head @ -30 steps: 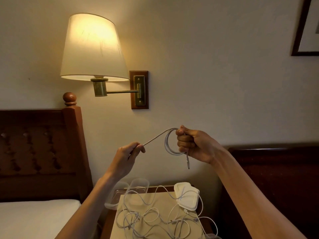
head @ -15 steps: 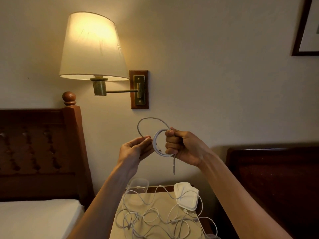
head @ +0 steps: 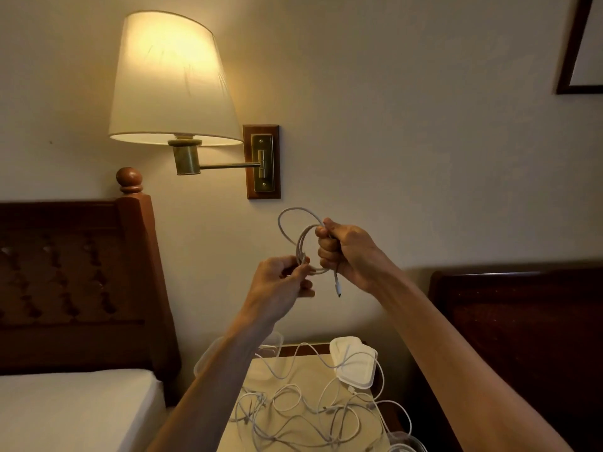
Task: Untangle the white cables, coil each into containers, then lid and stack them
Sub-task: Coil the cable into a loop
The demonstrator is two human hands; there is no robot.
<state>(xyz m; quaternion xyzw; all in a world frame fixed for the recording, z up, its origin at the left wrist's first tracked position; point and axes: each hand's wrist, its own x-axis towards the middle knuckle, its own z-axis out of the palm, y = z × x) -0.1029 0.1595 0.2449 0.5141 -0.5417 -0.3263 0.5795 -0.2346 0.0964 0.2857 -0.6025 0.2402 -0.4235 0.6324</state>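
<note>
From the head camera, the person is holding one white cable (head: 301, 243) up in front of the wall, well above the tabletop (head: 313, 380), and this seems to be so the loose length can hang free of the pile below while it is being wound. The right hand (head: 346, 252) is gripping the gathered loops in a closed fist, acting as the anchor for the coil. The left hand (head: 280, 282) is pinching the cable at the lower left of the coil between thumb and fingertips, apparently feeding another turn toward the right fist. One larger loop is arching up and over to the left of the right hand, not yet pulled down to the size of the others. The plug end (head: 338, 290) is dangling straight down below the right fist, clear of both hands.

The cable is looking thin, pale and matte, supple enough to fall into neat round turns, with a short stiff connector at its tip.

Down on the tabletop, the remaining white cables (head: 293, 409) are lying in a loose tangle of overlapping loops, still waiting to be separated. White lids (head: 354, 362) are sitting in a small overlapping stack at the back right, with a strand running across them. Clear containers (head: 270, 347) are standing at the back left, partly hidden behind the left forearm; whether any already holds a coil cannot be told. By my reading, the coiling of this cable is nearly finished.
</note>
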